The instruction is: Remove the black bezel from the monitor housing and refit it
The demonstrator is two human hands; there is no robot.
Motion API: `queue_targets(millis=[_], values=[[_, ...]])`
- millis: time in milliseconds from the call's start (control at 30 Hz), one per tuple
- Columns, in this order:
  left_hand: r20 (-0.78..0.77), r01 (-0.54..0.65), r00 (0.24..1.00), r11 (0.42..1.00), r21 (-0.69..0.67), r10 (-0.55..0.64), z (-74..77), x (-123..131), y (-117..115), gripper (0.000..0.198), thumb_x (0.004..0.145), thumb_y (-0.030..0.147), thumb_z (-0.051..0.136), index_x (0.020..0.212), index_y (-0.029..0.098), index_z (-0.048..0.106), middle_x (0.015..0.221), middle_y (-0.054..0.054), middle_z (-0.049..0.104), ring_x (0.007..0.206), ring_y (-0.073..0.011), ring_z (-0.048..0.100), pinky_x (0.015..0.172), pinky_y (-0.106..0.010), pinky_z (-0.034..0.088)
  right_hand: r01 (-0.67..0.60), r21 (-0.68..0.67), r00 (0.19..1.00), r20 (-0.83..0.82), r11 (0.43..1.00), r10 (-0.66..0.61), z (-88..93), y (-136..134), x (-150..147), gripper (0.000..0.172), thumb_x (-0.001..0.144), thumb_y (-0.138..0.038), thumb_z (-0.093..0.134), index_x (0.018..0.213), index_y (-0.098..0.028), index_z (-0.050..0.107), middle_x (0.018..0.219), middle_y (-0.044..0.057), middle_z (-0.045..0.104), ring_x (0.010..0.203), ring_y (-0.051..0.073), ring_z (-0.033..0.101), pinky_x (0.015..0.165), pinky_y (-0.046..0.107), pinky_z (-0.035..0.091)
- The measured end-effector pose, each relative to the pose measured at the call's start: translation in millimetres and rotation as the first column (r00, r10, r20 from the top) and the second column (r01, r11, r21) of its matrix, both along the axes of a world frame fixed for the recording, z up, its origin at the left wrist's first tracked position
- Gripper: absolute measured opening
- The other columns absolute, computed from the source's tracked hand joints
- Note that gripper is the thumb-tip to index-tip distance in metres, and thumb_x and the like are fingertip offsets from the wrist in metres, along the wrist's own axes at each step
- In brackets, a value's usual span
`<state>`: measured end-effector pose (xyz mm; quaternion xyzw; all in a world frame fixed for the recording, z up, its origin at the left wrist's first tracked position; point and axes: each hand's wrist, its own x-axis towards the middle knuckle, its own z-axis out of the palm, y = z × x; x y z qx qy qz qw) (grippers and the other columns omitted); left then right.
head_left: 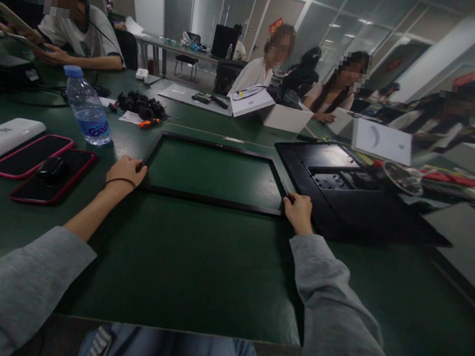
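Far left on the dark green tabletop (204, 269), a white, rounded-edged plastic device (1, 136) beside two dark-screened phones in pinkish-red cases (31, 156), with a small glossy black case (52, 169) lying on the nearer one; liable to slip off if bumped. Next, a clear plastic bottle with a blue cap (88, 107), upright near the left hand (126, 173); could topple from a careless sideways swing.

Then, left hand closed on one short side of a thin black rectangular frame (210, 201), right hand (298, 211) gripping the opposite side. Held flat in front of the body; impossible to tell whether touching the tabletop or just above. Likely to flex or crack along the slim bars if twisted by uneven pulls. Just to the right, a broad flat black panel with a cut-out section (377, 213); might get scraped by a rightward shift.

As for writing: on the bottle, letters seemingly starting "Gan", the rest turned away. On the white device and the frame's far bar, tiny marks, illegible. On a white box (382, 141) beyond the panel, a grey curved print.
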<state>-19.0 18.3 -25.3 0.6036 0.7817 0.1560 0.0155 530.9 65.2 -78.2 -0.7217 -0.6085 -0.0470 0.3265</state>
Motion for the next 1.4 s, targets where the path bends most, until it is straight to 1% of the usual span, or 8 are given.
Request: queue_targets(millis=[267,367,467,733,833,967,1100,1400], values=[[0.019,0.035,0.999,0.998,0.054,-0.036,-3.4,-2,2,0.051,0.095,0.046,0.045,0.129,0.019,0.072,0.128,-0.018,0.065,0.115,-0.0366,0.065,0.097,-0.050,0.054,0.027,-0.019,1.000,-0.010,0.999,-0.027,0.8,-1,-2,0.041,0.083,-0.031,0.052,0.109,-0.011,0.076,0.101,0.019,0.064,0.100,0.033,0.057,0.098,0.054,0.047],[0.021,0.131,0.990,0.978,0.163,-0.137,-8.5,-1,5,0.053,0.094,0.044,0.048,0.134,0.016,0.068,0.128,-0.018,0.063,0.119,-0.0331,0.062,0.105,-0.047,0.050,0.026,-0.051,1.000,-0.013,0.998,-0.027,2.8,-3,-4,0.043,0.085,-0.030,0.050,0.112,-0.009,0.075,0.105,0.022,0.063,0.104,0.034,0.057,0.098,0.053,0.047],[-0.004,0.244,0.968,0.943,0.228,-0.250,-10.3,4,4,0.054,0.093,0.049,0.052,0.135,0.019,0.067,0.134,-0.017,0.060,0.129,-0.0344,0.054,0.111,-0.051,0.045,0.035,-0.062,0.999,-0.030,0.997,-0.037,4.3,-4,-6,0.043,0.086,-0.030,0.050,0.115,-0.008,0.074,0.109,0.023,0.062,0.105,0.035,0.057,0.098,0.053,0.047],[0.060,0.442,0.894,0.896,0.041,-0.443,6.6,23,-12,0.053,0.095,0.063,0.050,0.131,0.030,0.069,0.145,-0.011,0.058,0.138,-0.0342,0.046,0.111,-0.057,0.038,0.027,-0.019,0.997,-0.076,0.999,-0.029,2.7,-2,-6,0.042,0.083,-0.029,0.051,0.112,-0.011,0.075,0.103,0.019,0.062,0.101,0.032,0.057,0.096,0.054,0.048],[0.076,0.489,0.870,0.872,-0.008,-0.487,12.2,25,-16,0.058,0.089,0.070,0.056,0.132,0.033,0.069,0.147,-0.010,0.059,0.139,-0.0355,0.044,0.112,-0.058,0.035,0.027,-0.013,0.997,-0.070,1.000,-0.028,4.0,-3,-7,0.042,0.083,-0.027,0.050,0.112,-0.010,0.075,0.102,0.019,0.063,0.101,0.032,0.057,0.096,0.053,0.049],[0.062,0.525,0.851,0.850,-0.048,-0.522,15.5,25,-19,0.069,0.079,0.074,0.067,0.136,0.034,0.067,0.150,-0.010,0.057,0.139,-0.0379,0.044,0.112,-0.059,0.034,0.032,-0.032,0.996,-0.079,0.999,-0.035,10.4,-6,-11,0.040,0.083,-0.026,0.051,0.112,-0.010,0.075,0.104,0.020,0.064,0.103,0.032,0.058,0.096,0.052,0.048],[0.057,0.535,0.845,0.844,-0.037,-0.532,15.5,26,-19,0.070,0.077,0.074,0.069,0.134,0.034,0.068,0.150,-0.009,0.057,0.138,-0.0380,0.045,0.111,-0.059,0.035,0.050,-0.065,0.996,-0.071,0.997,-0.054,18.6,-8,-15,0.041,0.083,-0.024,0.053,0.112,-0.006,0.076,0.101,0.020,0.065,0.100,0.031,0.060,0.098,0.048,0.048],[0.104,0.470,0.877,0.882,0.028,-0.470,8.9,16,-8,0.048,0.083,0.071,0.066,0.099,0.026,0.071,0.130,-0.009,0.067,0.125,-0.0314,0.057,0.103,-0.052,0.042,-0.004,0.077,0.991,-0.136,0.997,0.014,26.2,-11,-20,0.042,0.081,-0.023,0.050,0.109,-0.009,0.078,0.087,0.013,0.062,0.083,0.025,0.056,0.094,0.046,0.050]])
